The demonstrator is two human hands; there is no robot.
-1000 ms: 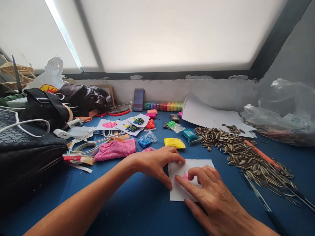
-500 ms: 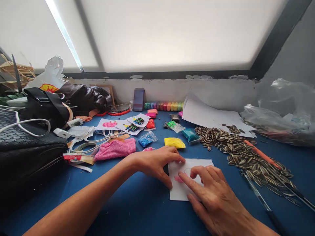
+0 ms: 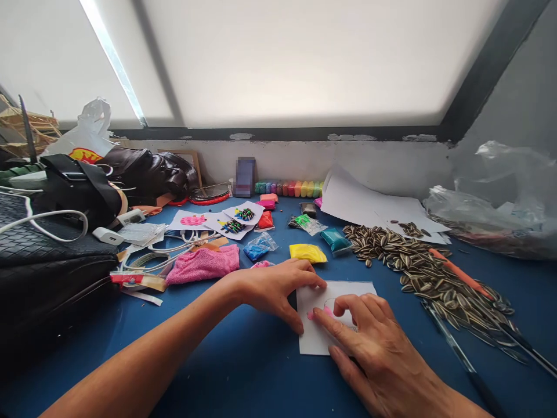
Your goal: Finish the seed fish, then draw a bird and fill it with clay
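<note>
A small white sheet of paper (image 3: 314,343) lies flat on the blue table, with a drawn outline and pink modelling clay (image 3: 328,312) stuck on it. My left hand (image 3: 278,293) is spread over the sheet's left side, thumb at the edge and fingertips near the top corner. My right hand (image 3: 369,331) rests on the lower right of the sheet. Its index finger is stretched out with the tip on the pink clay, while the other fingers bend and partly hide the drawing. Just beyond the sheet lies a yellow clay packet (image 3: 307,252).
Sunflower seeds (image 3: 413,267) are heaped at right, with an orange tool (image 3: 459,273) and a pen (image 3: 450,339). Blue (image 3: 260,247) and teal packets (image 3: 336,241) lie behind my hands. A pink cloth (image 3: 204,264), cables and a black bag (image 3: 52,278) fill the left.
My right index fingertip has shifted very slightly on the pink clay, and a little more of the clay shows. My left hand stays in place on the paper.
</note>
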